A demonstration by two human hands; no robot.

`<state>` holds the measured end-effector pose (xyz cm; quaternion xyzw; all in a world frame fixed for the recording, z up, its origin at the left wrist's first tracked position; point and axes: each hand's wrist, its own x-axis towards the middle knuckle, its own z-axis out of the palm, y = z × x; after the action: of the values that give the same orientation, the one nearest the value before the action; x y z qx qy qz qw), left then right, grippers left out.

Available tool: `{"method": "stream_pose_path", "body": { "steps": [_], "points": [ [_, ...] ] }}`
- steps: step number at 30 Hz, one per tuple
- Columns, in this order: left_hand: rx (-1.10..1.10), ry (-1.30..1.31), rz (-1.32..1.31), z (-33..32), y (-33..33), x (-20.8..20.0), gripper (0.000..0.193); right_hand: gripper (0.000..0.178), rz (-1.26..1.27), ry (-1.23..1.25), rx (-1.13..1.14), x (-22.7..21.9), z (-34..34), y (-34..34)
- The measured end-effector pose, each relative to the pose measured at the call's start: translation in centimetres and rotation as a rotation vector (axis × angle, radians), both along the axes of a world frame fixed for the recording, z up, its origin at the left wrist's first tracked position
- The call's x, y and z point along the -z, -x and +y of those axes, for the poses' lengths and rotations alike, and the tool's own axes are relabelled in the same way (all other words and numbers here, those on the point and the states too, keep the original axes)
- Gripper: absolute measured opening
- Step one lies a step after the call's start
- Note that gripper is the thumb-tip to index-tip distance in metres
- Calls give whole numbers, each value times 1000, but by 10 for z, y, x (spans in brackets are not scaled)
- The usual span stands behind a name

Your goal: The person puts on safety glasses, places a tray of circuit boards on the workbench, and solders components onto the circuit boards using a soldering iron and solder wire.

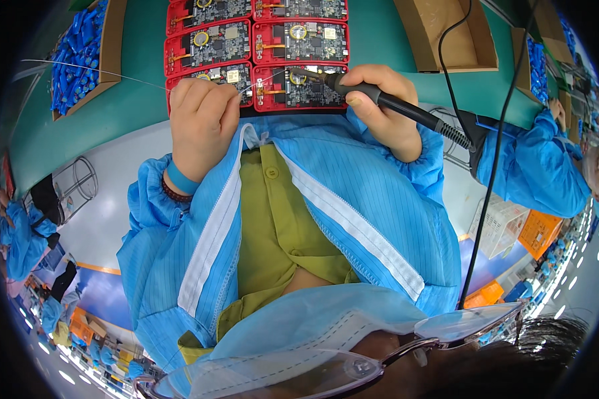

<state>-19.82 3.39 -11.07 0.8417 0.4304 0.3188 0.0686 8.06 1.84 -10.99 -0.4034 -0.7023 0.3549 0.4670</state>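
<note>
My left hand (203, 123) is closed around a thin solder wire (93, 68), which trails off to the left and pokes out on the right toward the boards. A soldering iron (412, 114) with a black handle is gripped in my right hand (386, 110). Its tip points left over the nearest right-hand circuit board (313, 96), close to the wire's end; whether they touch I cannot tell. That board sits in a red plastic housing (261, 100) and carries a round coin cell. Several similar red housings with boards stand in two columns beyond, one partly hidden behind my left hand.
On the green table (140, 40), a cardboard box of blue-wrapped cylinders (80, 60) stands left and an open cardboard box (456, 60) right. The iron's black cord (449, 83) rises past it; another black cable (496, 159) hangs nearer. A blue-sleeved co-worker (532, 166) is at right.
</note>
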Motion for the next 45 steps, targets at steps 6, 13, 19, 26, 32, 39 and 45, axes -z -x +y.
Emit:
{"method": "stream_pose_path", "body": {
  "steps": [6,13,19,26,32,39,45],
  "points": [
    [2,11,8,1,0,2,16,21,-15,27,-5,0,1,0],
    [14,-12,13,4,0,5,17,21,-39,13,-14,-1,2,1],
    [29,-16,8,4,0,5,18,20,-7,15,-10,-2,1,-1],
    [23,-16,27,4,-1,7,19,20,-25,-30,-43,-1,1,1],
    [34,-16,5,8,-8,2,19,20,-14,25,-42,-4,1,0],
    [-9,-2,-18,15,10,-5,15,23,242,55,75,3,-2,-12],
    [-263,-99,-50,50,50,-8,5,39,294,-112,165,1,17,-13]
  ]
}}
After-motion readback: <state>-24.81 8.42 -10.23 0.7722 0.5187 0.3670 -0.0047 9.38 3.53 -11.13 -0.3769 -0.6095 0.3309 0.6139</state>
